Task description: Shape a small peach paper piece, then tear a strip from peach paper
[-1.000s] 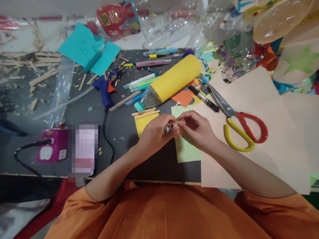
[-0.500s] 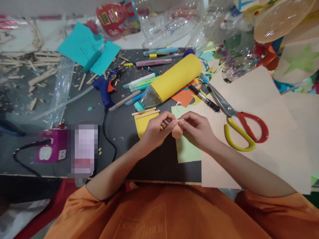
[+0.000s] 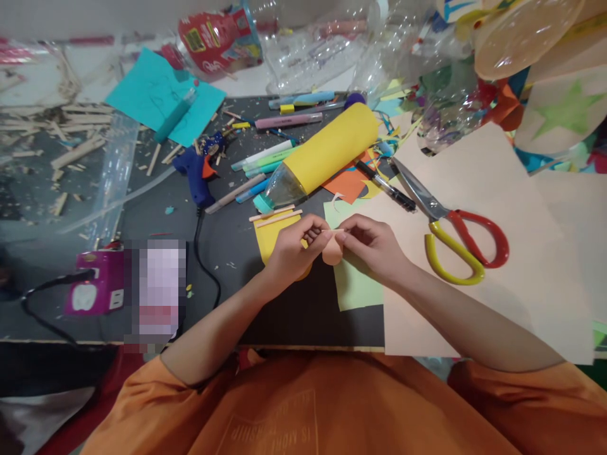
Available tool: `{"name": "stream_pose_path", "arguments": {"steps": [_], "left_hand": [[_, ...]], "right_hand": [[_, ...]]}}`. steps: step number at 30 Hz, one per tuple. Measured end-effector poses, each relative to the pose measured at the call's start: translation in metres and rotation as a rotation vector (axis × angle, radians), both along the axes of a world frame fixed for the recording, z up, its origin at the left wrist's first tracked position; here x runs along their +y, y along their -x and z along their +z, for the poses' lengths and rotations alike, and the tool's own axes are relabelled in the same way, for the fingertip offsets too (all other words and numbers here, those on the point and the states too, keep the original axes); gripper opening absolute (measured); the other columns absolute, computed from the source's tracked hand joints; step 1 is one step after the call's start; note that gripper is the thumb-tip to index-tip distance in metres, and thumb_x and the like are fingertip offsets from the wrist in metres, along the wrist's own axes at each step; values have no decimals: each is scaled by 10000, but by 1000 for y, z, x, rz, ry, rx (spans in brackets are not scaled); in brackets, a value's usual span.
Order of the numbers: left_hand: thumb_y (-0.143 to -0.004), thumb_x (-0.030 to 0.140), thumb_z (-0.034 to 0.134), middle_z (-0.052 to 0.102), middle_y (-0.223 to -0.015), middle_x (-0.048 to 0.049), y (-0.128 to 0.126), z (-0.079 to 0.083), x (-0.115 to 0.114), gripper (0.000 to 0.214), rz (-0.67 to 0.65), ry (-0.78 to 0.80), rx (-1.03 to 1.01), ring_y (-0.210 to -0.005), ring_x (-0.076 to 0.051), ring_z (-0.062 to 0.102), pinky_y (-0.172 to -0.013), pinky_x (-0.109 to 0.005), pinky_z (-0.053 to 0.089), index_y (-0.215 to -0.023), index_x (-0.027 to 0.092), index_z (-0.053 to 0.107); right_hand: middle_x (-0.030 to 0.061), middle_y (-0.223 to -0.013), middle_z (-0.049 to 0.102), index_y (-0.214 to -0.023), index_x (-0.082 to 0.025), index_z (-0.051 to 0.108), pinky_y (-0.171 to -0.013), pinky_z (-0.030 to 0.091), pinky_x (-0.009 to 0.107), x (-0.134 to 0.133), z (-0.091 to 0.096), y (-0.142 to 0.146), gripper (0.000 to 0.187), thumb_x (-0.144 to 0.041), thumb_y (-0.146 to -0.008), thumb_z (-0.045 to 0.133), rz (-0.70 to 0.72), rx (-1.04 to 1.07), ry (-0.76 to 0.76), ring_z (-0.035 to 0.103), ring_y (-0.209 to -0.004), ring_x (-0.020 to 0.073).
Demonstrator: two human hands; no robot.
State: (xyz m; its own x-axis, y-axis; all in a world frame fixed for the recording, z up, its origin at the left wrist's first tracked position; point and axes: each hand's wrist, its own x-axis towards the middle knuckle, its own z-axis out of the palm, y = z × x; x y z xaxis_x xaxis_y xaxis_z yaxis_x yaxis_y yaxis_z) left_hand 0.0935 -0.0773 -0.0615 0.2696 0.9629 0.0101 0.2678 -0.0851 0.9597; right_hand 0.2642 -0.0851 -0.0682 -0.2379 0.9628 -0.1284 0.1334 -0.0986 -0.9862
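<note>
My left hand (image 3: 294, 248) and my right hand (image 3: 374, 245) meet over the dark mat, both pinching a small peach paper cutout (image 3: 332, 249) between their fingertips. The cutout hangs rounded below the fingers. Under my hands lie a yellow paper piece (image 3: 271, 235) and a light green paper (image 3: 353, 287). Just beyond them rests a plastic bottle wrapped in yellow paper (image 3: 327, 153).
Red-and-yellow scissors (image 3: 448, 234) lie on a large peach sheet (image 3: 497, 253) at the right. A black pen (image 3: 386, 185), markers (image 3: 265, 158), a blue glue gun (image 3: 194, 170) with its cord, and a teal paper (image 3: 164, 95) sit behind. Wooden sticks litter the left.
A dark pen-like thing seen in my left hand a second ago no longer shows. The peach cutout now hangs between both hands, which have shifted slightly away from me.
</note>
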Motion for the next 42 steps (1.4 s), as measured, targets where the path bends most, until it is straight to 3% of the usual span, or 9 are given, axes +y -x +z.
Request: {"name": "stream_pose_path", "arguments": {"steps": [9,14,20,28,32,35,39,42], "left_hand": [[-848,301,577,568,-633,33,3,-2,-2,161,-27,-52,-4,-568,-82,498,-551,-181,430,-738,184,575],[-854,298,576,577,-642,32,2,-1,-2,159,-13,-48,-1,-570,-80,497,-553,-181,429,-742,186,576],[-840,300,574,570,-633,34,2,1,-2,153,-6,24,-40,-563,-82,515,-541,-190,429,-738,187,575],[-862,254,521,585,-638,24,6,2,0,177,107,130,-155,-562,-89,559,-573,-216,467,-696,194,509],[-835,264,589,617,-708,17,6,-1,-1,86,42,47,-143,-626,-95,587,-591,-209,476,-816,192,545],[-813,261,631,645,-744,18,6,-3,-3,187,-14,-3,-111,-675,-103,620,-629,-209,496,-978,192,578],[-853,303,617,698,-854,-20,7,-5,-4,144,59,-86,-25,-737,-117,649,-682,-230,526,-944,194,643],[-881,332,607,732,-895,-38,7,-5,-5,160,49,-128,-6,-772,-131,669,-701,-239,537,-909,190,674]], "right_hand": [[-22,-669,565,-745,-195,593,-573,367,254,-2,-3,-1,207,-367,-840,660,3,55,-11,474,-600,106],[-31,-653,566,-728,-198,590,-568,373,258,-2,-2,-1,209,-358,-839,667,-4,126,58,491,-584,104],[-28,-634,572,-723,-199,599,-581,393,270,-2,-2,-2,214,-362,-843,668,-3,160,68,513,-586,112],[-41,-616,541,-734,-201,605,-570,373,261,-3,-6,-1,241,-405,-833,687,-66,243,117,496,-571,99],[-34,-619,556,-738,-202,601,-569,393,268,-3,-5,-1,311,-490,-822,681,-35,200,103,512,-569,107],[-25,-648,570,-781,-205,606,-573,401,268,-3,-4,-1,339,-538,-826,657,-11,146,76,519,-594,115],[-16,-707,580,-869,-209,595,-571,395,256,-2,-2,-3,356,-551,-806,670,59,62,43,490,-610,112],[-30,-656,543,-799,-203,562,-535,348,246,-1,-1,-4,332,-520,-818,661,138,-16,17,429,-566,100]]}}
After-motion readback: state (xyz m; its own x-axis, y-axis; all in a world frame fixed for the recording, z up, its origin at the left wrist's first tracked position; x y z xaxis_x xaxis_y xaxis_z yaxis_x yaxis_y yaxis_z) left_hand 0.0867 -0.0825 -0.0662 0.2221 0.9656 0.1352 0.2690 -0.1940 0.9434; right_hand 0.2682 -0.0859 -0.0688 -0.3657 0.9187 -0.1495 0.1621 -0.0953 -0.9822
